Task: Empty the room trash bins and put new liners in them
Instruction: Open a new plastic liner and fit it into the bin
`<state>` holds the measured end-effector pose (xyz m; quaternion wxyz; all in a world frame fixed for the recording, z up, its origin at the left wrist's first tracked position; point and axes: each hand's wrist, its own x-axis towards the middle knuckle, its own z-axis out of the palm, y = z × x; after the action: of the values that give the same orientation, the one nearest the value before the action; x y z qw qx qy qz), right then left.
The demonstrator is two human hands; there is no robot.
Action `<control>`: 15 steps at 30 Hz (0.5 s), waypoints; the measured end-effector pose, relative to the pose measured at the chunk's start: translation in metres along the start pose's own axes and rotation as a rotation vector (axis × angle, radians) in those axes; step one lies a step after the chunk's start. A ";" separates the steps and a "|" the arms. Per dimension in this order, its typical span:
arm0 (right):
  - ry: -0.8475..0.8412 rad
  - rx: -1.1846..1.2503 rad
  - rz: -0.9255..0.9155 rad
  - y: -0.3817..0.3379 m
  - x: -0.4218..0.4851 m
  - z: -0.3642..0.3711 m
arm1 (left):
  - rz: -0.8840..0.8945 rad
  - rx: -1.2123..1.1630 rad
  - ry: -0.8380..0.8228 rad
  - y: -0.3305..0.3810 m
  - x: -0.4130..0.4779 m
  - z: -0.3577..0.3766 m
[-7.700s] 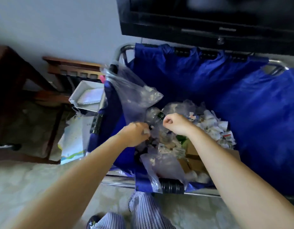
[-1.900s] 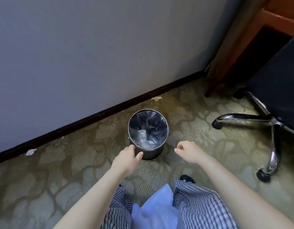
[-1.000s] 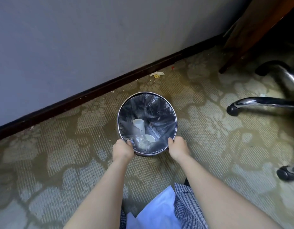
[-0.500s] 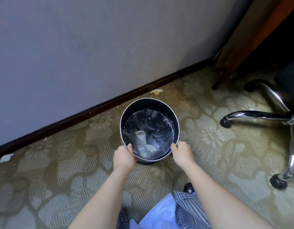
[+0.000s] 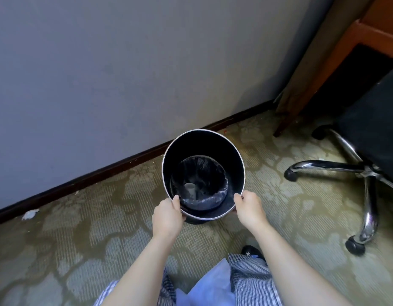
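Left hand [image 5: 168, 217], right hand [image 5: 249, 209] grasp bin [image 5: 213, 144] rim at 7 and 5 o'clock; chair base [image 5: 323, 165] at 3 o'clock; skirting board [image 5: 102, 171] at 12; paper scrap [image 5: 30, 214] at 9.

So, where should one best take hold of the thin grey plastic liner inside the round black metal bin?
Probably grip the thin grey plastic liner at its cuff, folded outward over the inner rim. Come straight down through the round black metal bin's open mouth: its walls close off every other side.
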<state>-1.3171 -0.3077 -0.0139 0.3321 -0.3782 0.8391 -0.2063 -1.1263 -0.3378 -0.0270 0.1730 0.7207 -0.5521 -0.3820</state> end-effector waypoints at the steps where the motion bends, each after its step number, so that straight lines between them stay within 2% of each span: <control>1: 0.012 0.006 -0.009 0.000 -0.006 -0.005 | 0.014 -0.012 0.009 0.002 -0.008 -0.003; 9: 0.099 0.126 -0.090 0.015 -0.056 -0.034 | 0.139 -0.045 0.108 0.018 -0.076 -0.022; 15: 0.194 0.221 -0.160 0.028 -0.078 -0.058 | 0.191 -0.078 0.124 0.028 -0.107 -0.011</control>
<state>-1.3337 -0.2245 0.0414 0.2715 -0.3832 0.8067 -0.3586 -1.1473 -0.2502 0.0378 0.2702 0.6796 -0.5912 -0.3399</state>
